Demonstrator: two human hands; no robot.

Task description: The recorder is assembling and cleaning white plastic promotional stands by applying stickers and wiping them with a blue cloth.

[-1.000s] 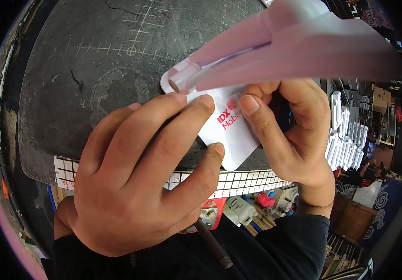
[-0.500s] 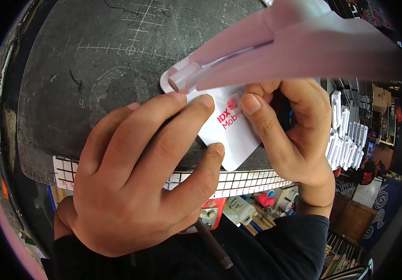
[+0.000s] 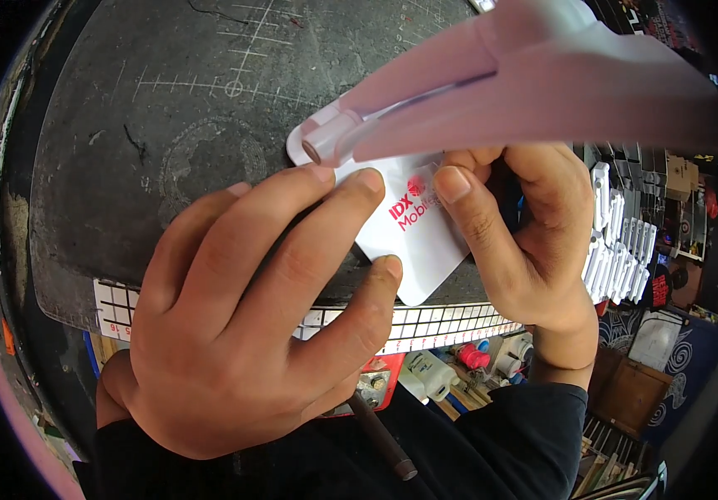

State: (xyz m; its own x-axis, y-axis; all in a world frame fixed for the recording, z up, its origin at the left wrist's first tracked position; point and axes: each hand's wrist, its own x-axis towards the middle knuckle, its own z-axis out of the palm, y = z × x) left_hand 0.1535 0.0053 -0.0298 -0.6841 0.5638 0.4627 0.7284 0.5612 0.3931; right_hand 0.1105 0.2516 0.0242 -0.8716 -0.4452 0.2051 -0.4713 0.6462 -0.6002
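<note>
A white plastic piece (image 3: 405, 262) with rounded corners and a small red print lies slanted on the dark worktop. From its far end a long, pale pinkish part (image 3: 534, 96) with a hinge-like round end rises, blurred, toward me. My left hand (image 3: 251, 308) holds the white piece, fingertips and thumb pressed along its left side, fingers spread. At its right side, my right hand (image 3: 509, 225) is closed in a pinch, thumb against index finger. What looks like a thin clear film (image 3: 428, 177) covers part of the print and reaches the pinching fingertips, which partly hide it.
A white gridded ruler strip (image 3: 434, 323) runs along the worktop's near edge. White plastic pieces (image 3: 617, 242) are stacked at the right. Below the edge are a pale jug (image 3: 431, 372), pink and white containers, and a dark rod handle (image 3: 384, 437).
My right hand has shifted very slightly to the right, still pinching. The white piece and its pinkish part have moved by a hair. My left hand looks almost the same.
</note>
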